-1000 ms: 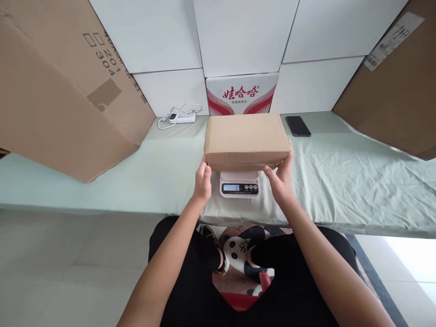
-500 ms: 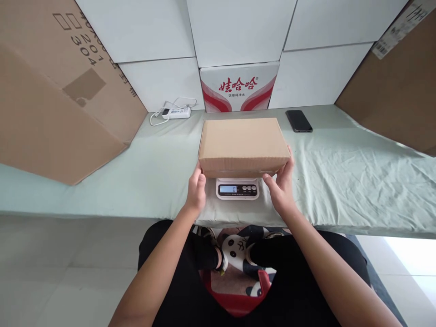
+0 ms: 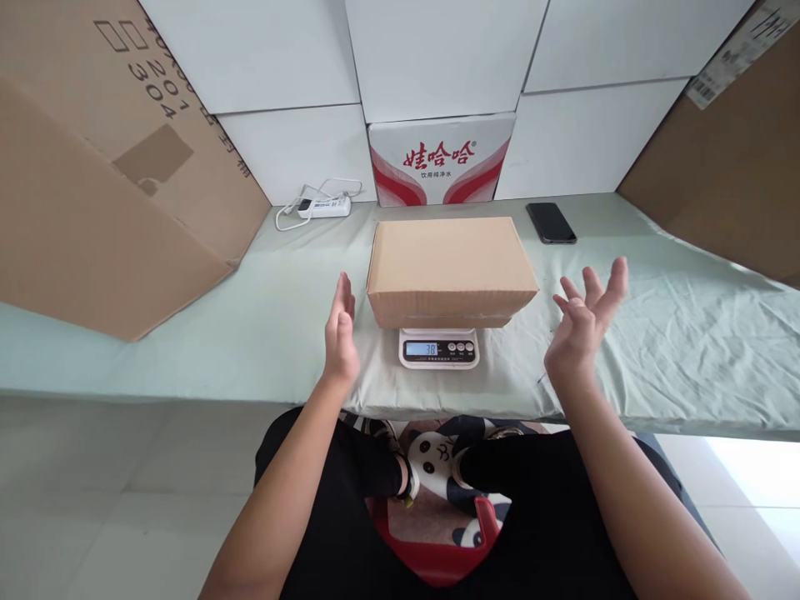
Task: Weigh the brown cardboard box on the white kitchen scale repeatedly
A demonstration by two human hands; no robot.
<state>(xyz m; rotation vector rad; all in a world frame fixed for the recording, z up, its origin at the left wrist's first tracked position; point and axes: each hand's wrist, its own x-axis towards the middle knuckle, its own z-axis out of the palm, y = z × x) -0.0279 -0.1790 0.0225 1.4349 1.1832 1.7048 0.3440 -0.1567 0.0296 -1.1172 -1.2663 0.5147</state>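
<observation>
A plain brown cardboard box (image 3: pixel 451 268) rests by itself on a small white digital scale (image 3: pixel 438 347), whose lit display shows a number. My left hand (image 3: pixel 341 333) hovers open just left of the box, palm turned toward it, not touching. My right hand (image 3: pixel 584 321) is held open to the right of the box, fingers spread, well apart from it. Neither hand holds anything.
The scale stands on a table under a pale green cloth (image 3: pixel 656 333). A black phone (image 3: pixel 551 222) and a white power strip (image 3: pixel 323 206) lie at the back. A red-and-white carton (image 3: pixel 441 158) stands against the wall. Big cardboard sheets lean at left (image 3: pixel 106 183) and right (image 3: pixel 731 158).
Both hands have let go of the box and drawn away sideways, opening. The box now sits alone on the scale, and the display has gone from zero to a reading.
</observation>
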